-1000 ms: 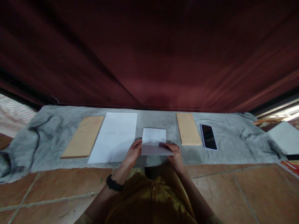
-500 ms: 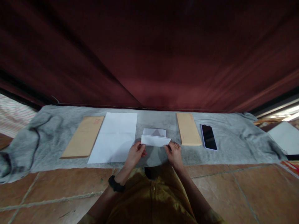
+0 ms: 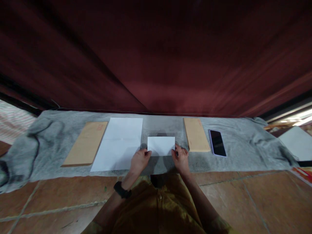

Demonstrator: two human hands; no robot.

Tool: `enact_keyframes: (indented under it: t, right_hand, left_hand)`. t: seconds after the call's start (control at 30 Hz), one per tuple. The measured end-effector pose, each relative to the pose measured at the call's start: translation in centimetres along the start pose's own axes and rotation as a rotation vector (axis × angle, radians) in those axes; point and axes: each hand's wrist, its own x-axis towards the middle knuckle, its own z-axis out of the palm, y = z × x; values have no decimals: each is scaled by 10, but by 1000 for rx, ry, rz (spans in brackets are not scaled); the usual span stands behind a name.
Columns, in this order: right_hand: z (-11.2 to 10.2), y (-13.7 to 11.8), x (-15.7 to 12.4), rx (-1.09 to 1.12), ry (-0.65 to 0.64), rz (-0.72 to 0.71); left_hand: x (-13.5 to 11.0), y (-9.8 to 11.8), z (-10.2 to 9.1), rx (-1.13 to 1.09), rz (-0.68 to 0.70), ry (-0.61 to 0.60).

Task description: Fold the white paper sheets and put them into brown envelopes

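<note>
A folded sheet of white paper (image 3: 161, 146) is held up in front of me, with a plain white face showing as a small rectangle. My left hand (image 3: 140, 160) pinches its lower left corner, thumb in front. At the lower right corner my right hand (image 3: 180, 158) grips the same paper between thumb and fingers. The paper's back side is hidden. To the left of my left hand lie large white sheets (image 3: 119, 139) with a faint crease across them. A brown envelope stack (image 3: 197, 135) rests just right of my right hand.
Another stack of brown envelopes (image 3: 85, 143) lies left of the white sheets. A phone (image 3: 217, 143) with a pale purple edge lies at the right. Everything rests on a grey cloth (image 3: 251, 146). A dark red curtain (image 3: 161, 65) hangs behind, and tiled floor (image 3: 60, 195) shows in front.
The paper's flap has come together, so the folded sheet now shows one flat white rectangle instead of two layers spread apart. Both hands keep hold near its lower corners.
</note>
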Motion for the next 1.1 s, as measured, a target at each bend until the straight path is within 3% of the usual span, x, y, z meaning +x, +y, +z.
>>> enact_keyframes:
  t: [0.43,1.1]
  right_hand:
    - [4,-7,-2,-179,-6,-29]
    - [2,-14,1,-372,-112,-17]
  left_hand:
    - [-4,7,-1,213,-29,20]
    - [2,12,-8,231,-72,-65]
